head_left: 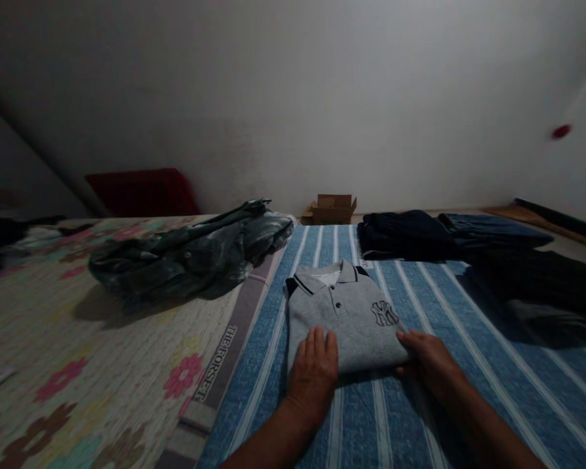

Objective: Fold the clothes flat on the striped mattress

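Note:
A grey polo shirt (351,332) lies folded into a rectangle on the blue striped sheet, collar pointing away from me. It has dark buttons, black shoulder patches and an NY emblem on the chest. My left hand (315,368) rests flat on the lower left of the shirt, fingers stretched out. At the shirt's lower right corner, my right hand (427,361) grips the edge, thumb on top and fingers partly hidden beneath.
A crumpled dark jacket (190,260) lies left on the floral cover (141,352). Folded dark trousers (405,234), blue jeans (493,231) and black clothing (547,280) are on the right. Beyond the bed's far edge are a cardboard box (333,212) and a red panel (144,191).

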Demonstrator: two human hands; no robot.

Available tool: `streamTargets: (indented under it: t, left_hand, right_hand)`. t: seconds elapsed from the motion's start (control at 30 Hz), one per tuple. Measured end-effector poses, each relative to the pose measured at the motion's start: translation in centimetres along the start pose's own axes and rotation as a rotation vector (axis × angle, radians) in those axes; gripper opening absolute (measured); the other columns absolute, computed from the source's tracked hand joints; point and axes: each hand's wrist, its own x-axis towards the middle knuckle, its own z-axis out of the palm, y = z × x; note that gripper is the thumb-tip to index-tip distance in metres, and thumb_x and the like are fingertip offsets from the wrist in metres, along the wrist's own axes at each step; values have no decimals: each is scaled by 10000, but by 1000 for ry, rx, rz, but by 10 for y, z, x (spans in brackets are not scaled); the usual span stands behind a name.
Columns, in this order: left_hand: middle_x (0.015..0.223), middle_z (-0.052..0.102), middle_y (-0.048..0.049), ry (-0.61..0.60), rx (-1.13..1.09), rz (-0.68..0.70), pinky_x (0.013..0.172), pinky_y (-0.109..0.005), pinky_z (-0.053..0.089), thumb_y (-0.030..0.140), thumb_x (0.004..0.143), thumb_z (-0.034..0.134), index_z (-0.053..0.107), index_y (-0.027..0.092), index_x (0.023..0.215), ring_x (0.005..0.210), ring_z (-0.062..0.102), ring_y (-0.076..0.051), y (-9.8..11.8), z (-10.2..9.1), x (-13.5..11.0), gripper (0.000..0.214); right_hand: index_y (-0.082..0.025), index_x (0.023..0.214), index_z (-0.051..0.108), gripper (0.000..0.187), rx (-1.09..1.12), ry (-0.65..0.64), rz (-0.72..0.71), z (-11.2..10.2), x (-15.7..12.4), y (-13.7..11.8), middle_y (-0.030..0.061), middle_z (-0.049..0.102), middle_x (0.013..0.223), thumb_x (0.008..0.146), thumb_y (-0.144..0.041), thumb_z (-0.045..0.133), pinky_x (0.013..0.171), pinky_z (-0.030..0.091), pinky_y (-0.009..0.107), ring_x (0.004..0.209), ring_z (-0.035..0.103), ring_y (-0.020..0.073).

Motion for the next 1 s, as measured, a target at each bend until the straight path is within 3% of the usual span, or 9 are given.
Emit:
streamTargets:
  t: [0.17,0.3,0.43,0.53,0.63,0.77,0.83,0.9,1.0]
  left_hand:
    - [1253,580,-208,227,73,80,950,-393,469,-12,839,355,529,91,1245,1193,531,-274,-5,4,-15,454]
    - [1242,600,-169,320,76,108,950,-377,473,-42,823,314,524,118,1244,1200,527,-252,-5,17,-33,497]
    - [1311,547,-168,295,52,92,990,-391,444,-60,806,306,463,123,1308,1268,453,-254,-1,26,-42,557]
    - [1372,490,-153,159,-8,70,1015,-414,420,-75,772,316,424,143,1350,1312,388,-257,4,23,-46,628]
    - [1441,391,-168,9,-139,44,1034,-463,390,-32,707,418,376,136,1391,1346,316,-300,3,12,-51,705]
    - [1491,284,-173,-81,-352,96,1061,-481,351,137,694,576,362,150,1407,1371,262,-314,-12,-9,-48,744]
    - [1497,278,-152,-64,-403,102,1069,-475,344,227,761,580,390,169,1391,1375,262,-292,-21,-17,-35,660]
    - [1492,299,-146,-29,-402,69,1074,-485,332,292,828,542,433,166,1359,1377,260,-284,-24,-21,-16,556]
    - [1467,347,-170,-15,-358,14,1077,-514,313,332,848,538,479,131,1314,1373,264,-301,-16,-20,12,510]
  right_hand:
    - [-163,737,586,245,-187,-59,38,-6,-16,4,-15,559,582,685,-380,686,428,482,248,504,551,134]
    - [-184,696,535,287,-370,-60,42,-17,-26,20,-45,519,511,687,-453,632,359,383,214,396,521,118]
    - [-202,664,489,337,-478,-101,-18,-25,-24,30,-66,472,493,680,-523,589,349,350,220,372,489,114]
    - [-218,614,452,359,-596,-88,-65,-28,-22,26,-65,447,464,698,-556,539,363,331,236,365,464,117]
    - [-216,606,511,351,-878,-46,-184,-31,-26,15,-17,534,494,734,-543,498,443,355,264,462,538,157]
    - [-226,935,635,364,-1258,170,-351,-24,-37,-3,52,683,691,789,-505,454,554,424,336,644,640,252]
    - [-220,1008,627,367,-1341,227,-502,-10,-40,-11,89,702,853,814,-470,441,600,465,368,734,654,273]
    - [-207,1011,627,322,-1363,181,-717,12,-35,-15,112,683,998,839,-406,441,706,498,376,868,646,268]
    - [-148,1127,597,353,-1378,166,-994,44,-16,-12,160,609,1202,859,-329,456,941,435,411,1142,541,292]
